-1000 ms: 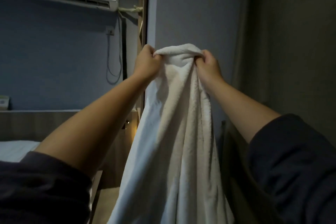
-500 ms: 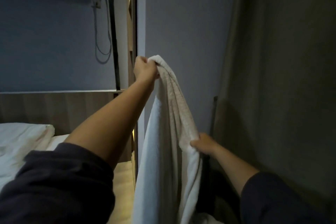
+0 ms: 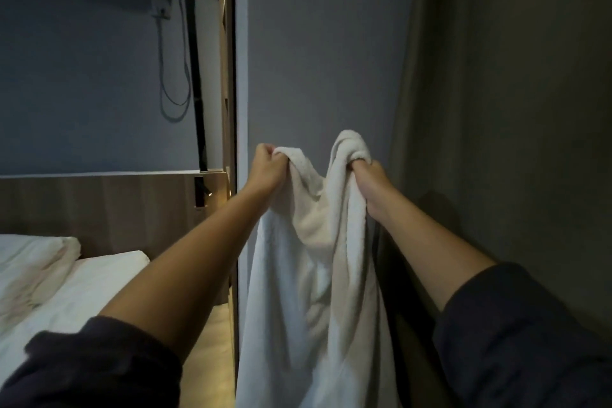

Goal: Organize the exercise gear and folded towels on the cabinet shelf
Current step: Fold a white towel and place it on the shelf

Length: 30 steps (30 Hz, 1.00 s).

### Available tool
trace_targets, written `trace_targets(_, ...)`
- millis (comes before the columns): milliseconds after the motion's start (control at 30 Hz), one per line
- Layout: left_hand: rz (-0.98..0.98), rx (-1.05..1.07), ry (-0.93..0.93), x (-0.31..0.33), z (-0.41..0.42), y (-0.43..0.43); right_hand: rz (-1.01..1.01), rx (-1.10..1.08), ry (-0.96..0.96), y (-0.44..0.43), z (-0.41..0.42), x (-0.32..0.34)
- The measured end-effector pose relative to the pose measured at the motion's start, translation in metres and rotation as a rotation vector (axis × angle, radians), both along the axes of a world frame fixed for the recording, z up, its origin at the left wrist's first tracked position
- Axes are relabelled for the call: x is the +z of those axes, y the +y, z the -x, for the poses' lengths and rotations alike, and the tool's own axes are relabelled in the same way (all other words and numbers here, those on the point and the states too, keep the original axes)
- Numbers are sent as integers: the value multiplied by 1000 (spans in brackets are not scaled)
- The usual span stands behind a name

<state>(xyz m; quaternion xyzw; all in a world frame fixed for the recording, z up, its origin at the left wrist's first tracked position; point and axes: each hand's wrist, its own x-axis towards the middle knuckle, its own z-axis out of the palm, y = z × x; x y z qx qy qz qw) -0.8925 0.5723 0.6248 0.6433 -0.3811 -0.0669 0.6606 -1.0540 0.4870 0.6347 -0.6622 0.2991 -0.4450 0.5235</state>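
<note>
A person holds up a white towel (image 3: 318,275) with 2 raised hands.

The left hand (image 3: 266,169) grips the top edge at 10 o'clock of the towel, and the right hand (image 3: 367,180) bunches it at 1 o'clock; the cloth sags between them, hanging before a blue-grey wall (image 3: 324,43). A bed (image 3: 82,281) lies at 8 o'clock.

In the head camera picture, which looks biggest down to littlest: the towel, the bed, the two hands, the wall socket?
1. towel
2. bed, partly hidden by an arm and cut off by the picture's edge
3. left hand and right hand: they look about alike
4. wall socket
</note>
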Motion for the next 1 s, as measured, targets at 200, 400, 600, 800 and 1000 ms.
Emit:
trace_targets(200,-83,-297,-69,6,13,12,90,120,-98,6,-16,46)
trace_targets(400,-213,-450,4,-3,26,13,112,141,-101,-3,-25,37)
trace_targets(600,-43,-239,114,-14,40,-2,20,106,-129,-21,-14,-1)
trace_targets(800,179,-94,189,12,29,4,79,201,341,-31,-1,-91)
trace_targets(1000,182,-15,222,21,2,37,-89,98,283,-44,20,-137)
